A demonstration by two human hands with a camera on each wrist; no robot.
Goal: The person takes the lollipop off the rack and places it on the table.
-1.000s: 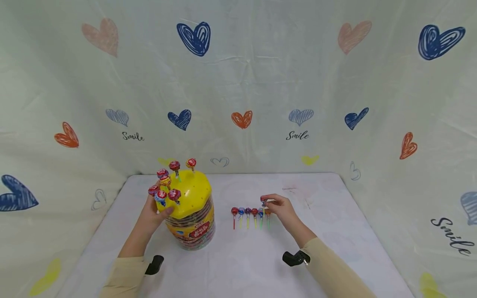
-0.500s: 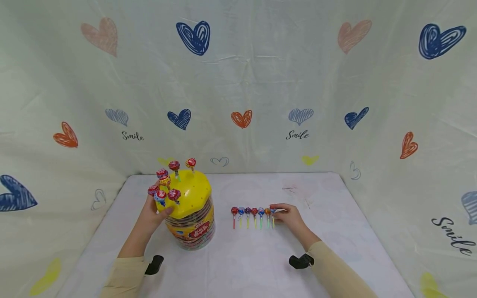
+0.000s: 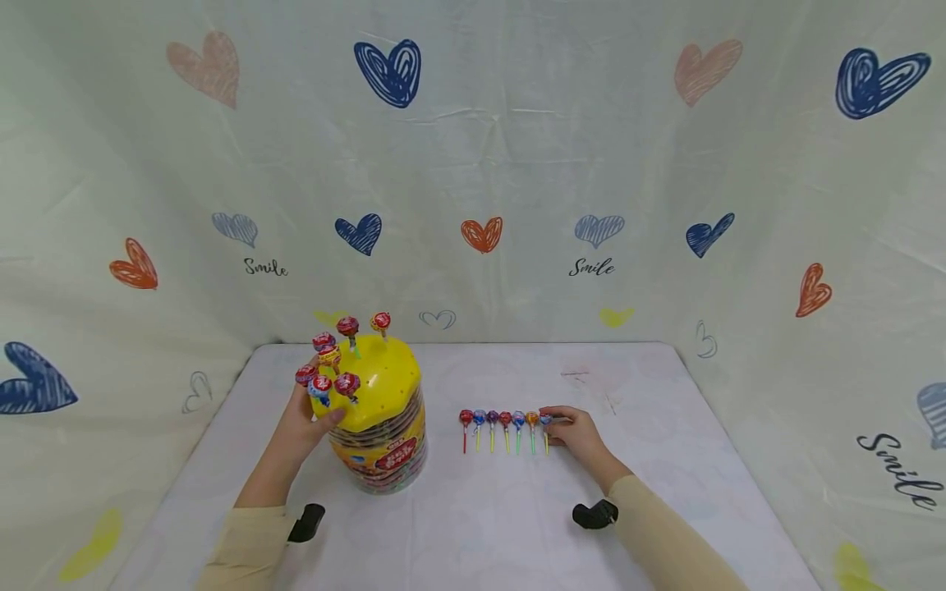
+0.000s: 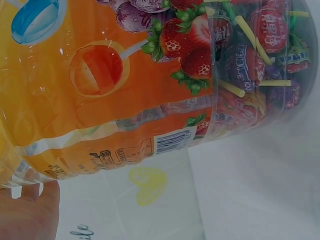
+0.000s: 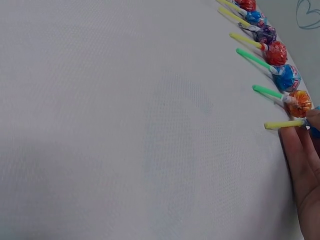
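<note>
My left hand (image 3: 301,420) grips the side of a big clear candy jar (image 3: 399,455) at its yellow lid (image 3: 388,373), the thumb over the lid's edge. Several wrapped lollipops (image 3: 347,327) stand up from the lid. In the left wrist view the jar's orange label (image 4: 100,120) and the lollipops inside (image 4: 255,55) fill most of the picture. My right hand (image 3: 580,435) pinches a blue-wrapped lollipop with a yellow stick (image 5: 285,124), at the right end of a row on the table. Beside it lies an orange lollipop with a green stick (image 5: 299,103).
The other lollipops in the row (image 3: 506,431) lie side by side, sticks toward me, to the right of the jar. A white cloth covers the table (image 3: 473,525). Behind it hangs a pale curtain (image 3: 488,156) printed with hearts.
My right hand has brought the blue lollipop down to the right end of the row, then shifted it slightly right, away from the orange one. The left hand and jar stay put.
</note>
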